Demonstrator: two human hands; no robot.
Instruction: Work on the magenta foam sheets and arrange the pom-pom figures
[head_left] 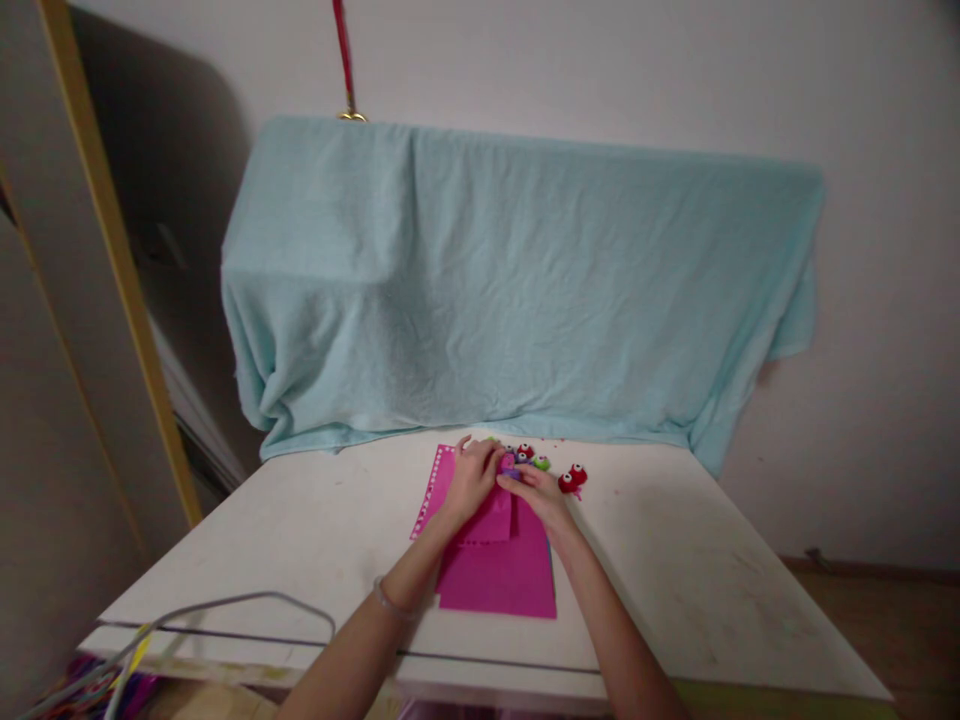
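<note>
My left hand (474,476) and my right hand (541,492) meet over pink sheets, fingers closed around a small purple and pink piece (510,466). It may be a fuzzy craft figure, but fingers cover much of it. Under my left wrist lies a pink sheet with a row of holes along its edge (426,505). A plain pink sheet (499,585) lies beneath, nearer to me. Just beyond my fingers are small red (526,451) and green (541,464) fuzzy pieces with white eyes. A pair of red fuzzy pieces (572,477) sits right of my right hand.
The white table (660,570) has a pale blue cloth (540,290) draped over something behind it. A bent grey metal rod (225,600) sticks up at the front left edge. A yellow-edged panel (120,260) stands on the left.
</note>
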